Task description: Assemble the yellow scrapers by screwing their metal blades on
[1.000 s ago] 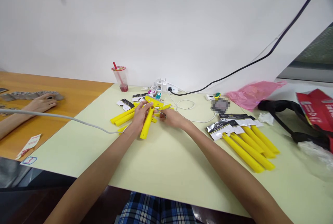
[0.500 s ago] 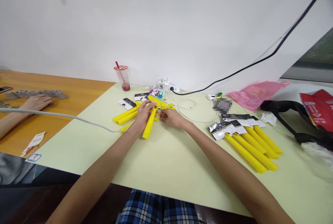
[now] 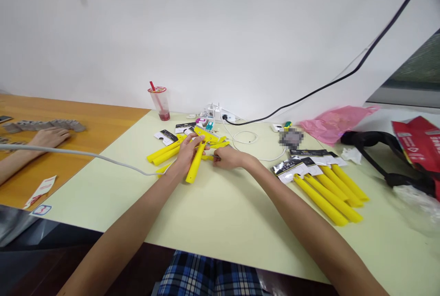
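My left hand [image 3: 187,151] is wrapped around a yellow plastic tool [image 3: 195,164], which has a long handle pointing toward me and a wide, flat, angled head. My right hand [image 3: 226,156] is closed just right of that head, low over the table. Its fingertips pinch together, and what they hold, if anything, is too small to make out. Behind and left of my left hand lie more yellow handles [image 3: 161,151] with black-and-white header cards [image 3: 166,137]. Small purple and teal pieces [image 3: 209,126] lie beyond the tool's head.
At right are several carded yellow tools [image 3: 326,200], a pink plastic bag [image 3: 332,125], a black strap [image 3: 373,151] and a red package [image 3: 417,142]. A drink cup [image 3: 161,105] stands by a power strip [image 3: 216,113]. Another person's hand [image 3: 51,137] rests on the wooden table [image 3: 92,119].
My right hand has dipped slightly beside the tool's head, and the dark small item seen at its fingertips no longer shows clearly. The left hand keeps its hold. The view has shifted a little.
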Available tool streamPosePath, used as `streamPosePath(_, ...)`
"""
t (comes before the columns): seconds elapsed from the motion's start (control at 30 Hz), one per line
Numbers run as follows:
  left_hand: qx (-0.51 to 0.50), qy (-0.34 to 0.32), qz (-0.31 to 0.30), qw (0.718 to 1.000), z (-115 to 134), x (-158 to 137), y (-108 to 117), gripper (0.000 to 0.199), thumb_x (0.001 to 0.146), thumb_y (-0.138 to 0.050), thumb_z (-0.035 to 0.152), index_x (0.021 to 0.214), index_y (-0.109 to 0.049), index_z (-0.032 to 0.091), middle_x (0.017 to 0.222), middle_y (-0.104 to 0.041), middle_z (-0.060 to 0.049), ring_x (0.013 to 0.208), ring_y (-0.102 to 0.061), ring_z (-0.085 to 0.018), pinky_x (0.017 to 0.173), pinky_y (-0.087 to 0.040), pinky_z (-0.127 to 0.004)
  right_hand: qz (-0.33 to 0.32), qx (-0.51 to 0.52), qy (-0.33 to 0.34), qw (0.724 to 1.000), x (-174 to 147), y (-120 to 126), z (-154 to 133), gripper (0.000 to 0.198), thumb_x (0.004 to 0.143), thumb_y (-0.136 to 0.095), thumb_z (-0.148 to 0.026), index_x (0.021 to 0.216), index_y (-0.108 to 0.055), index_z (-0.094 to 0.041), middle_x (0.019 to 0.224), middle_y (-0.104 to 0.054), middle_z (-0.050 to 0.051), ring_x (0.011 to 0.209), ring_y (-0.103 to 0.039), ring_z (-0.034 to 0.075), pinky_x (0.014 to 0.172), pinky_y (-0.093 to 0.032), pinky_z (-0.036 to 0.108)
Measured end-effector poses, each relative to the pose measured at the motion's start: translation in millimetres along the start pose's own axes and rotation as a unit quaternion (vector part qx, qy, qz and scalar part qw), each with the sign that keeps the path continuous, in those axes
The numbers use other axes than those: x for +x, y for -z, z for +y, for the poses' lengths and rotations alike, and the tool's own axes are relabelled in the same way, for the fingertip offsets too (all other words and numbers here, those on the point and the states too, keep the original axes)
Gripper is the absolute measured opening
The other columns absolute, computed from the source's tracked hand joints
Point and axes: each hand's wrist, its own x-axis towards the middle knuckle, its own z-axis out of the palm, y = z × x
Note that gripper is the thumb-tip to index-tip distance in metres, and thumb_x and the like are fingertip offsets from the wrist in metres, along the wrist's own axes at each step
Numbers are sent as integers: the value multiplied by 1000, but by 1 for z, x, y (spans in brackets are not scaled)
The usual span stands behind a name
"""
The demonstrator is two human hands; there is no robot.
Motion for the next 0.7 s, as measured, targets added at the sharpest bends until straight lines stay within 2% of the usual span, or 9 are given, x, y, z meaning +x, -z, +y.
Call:
streamPosePath(0.17,4,13,11,1000,-2,2,-1,50,67,-95,32,99,-57,22,87,-73,0,62,-74,-15,50,-53,-20,7,80,46,996,-14,24,5,8,95,-67,-16,93,-75,-17,97,-79,6,79,-66,18,66,-40,27)
streamPosePath(0.37,14,31,-2,999,-9,-1,-5,50,68,-95,32,99,-57,22,83,-71,1,62,-75,-16,47,-53,-20,147,124,40,981,-36,59,15,15,97,-70,-28,99,-78,-15,93,-75,4,78,-60,16,73,-40,27)
streamPosePath(0.47,22,43,-11,999,-13,-4,-7,49,69,-95,33,98,-57,22,83,-71,1,62,-75,-16,47,-53,-20,187,127,26,974,-36,60,14,14,96,-71,-26,96,-78,-14,92,-71,3,78,-57,15,73,-39,27)
streamPosePath(0.7,22,40,-37,998,-18,-9,-7,48,71,-95,33,100,-59,22,87,-72,1,63,-75,-15,49,-55,-19,173,116,12,978,-23,46,10,12,95,-72,-25,95,-79,-14,91,-73,4,79,-59,16,73,-38,28)
